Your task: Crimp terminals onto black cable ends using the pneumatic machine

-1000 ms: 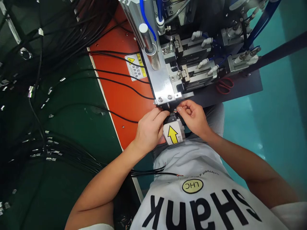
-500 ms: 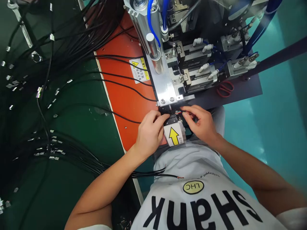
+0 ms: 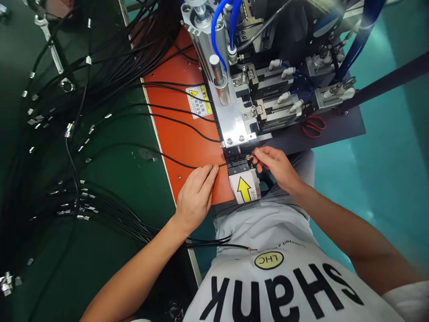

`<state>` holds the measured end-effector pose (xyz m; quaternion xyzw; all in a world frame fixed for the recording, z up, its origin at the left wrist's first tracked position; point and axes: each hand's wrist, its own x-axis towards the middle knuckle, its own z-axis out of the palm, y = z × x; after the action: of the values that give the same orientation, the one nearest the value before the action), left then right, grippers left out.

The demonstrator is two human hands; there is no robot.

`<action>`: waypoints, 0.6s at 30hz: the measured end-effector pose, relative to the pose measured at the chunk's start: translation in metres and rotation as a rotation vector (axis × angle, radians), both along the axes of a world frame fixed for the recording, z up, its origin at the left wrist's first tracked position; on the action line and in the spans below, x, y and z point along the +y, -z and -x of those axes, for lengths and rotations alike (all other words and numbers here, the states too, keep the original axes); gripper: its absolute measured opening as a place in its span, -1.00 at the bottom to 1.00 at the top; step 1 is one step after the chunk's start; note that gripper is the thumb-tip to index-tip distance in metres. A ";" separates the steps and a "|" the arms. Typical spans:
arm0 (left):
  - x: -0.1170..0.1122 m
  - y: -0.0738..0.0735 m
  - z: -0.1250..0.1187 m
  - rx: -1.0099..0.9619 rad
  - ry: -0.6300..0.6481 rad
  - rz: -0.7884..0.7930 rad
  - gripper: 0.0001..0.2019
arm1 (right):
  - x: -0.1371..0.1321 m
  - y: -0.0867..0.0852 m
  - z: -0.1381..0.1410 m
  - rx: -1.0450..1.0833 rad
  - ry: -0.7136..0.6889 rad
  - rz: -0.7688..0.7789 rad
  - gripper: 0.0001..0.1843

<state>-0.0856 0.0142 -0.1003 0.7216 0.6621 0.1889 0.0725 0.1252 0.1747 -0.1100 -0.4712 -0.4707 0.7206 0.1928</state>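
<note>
A black cable [image 3: 228, 163] runs from the left across the orange plate [image 3: 208, 152] to the front of the machine. My left hand [image 3: 197, 192] is closed on it, thumb and forefinger pinching it near the plate's right edge. The thin coloured wires [image 3: 250, 157] at its stripped end lie between the fingertips of my right hand [image 3: 273, 163], which is pinched shut on them. Beneath the cable is a black slotted block [image 3: 238, 166]. Just below that sits a white cover with a yellow arrow [image 3: 244, 189].
The metal press machine [image 3: 231, 107] with blue air tubes stands ahead. Red-handled scissors [image 3: 314, 126] lie on its base at the right. Bundles of black cables with metal-tipped ends [image 3: 83, 205] spread over the green table [image 3: 134, 179]. A wrench [image 3: 53, 53] lies at upper left.
My left hand has slid left along the cable, away from the block, exposing more of it. My right hand stays at the wire end, its fingers drawn closer together. The view has shifted slightly.
</note>
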 end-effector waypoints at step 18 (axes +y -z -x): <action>0.039 -0.058 0.061 -0.170 0.201 0.154 -0.72 | -0.013 -0.017 -0.062 -0.146 0.272 -0.115 -0.73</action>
<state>-0.1465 0.0531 -0.0425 0.7579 0.5905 0.1898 0.2022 0.1876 0.1619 -0.0926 -0.5699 -0.4559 0.6236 0.2803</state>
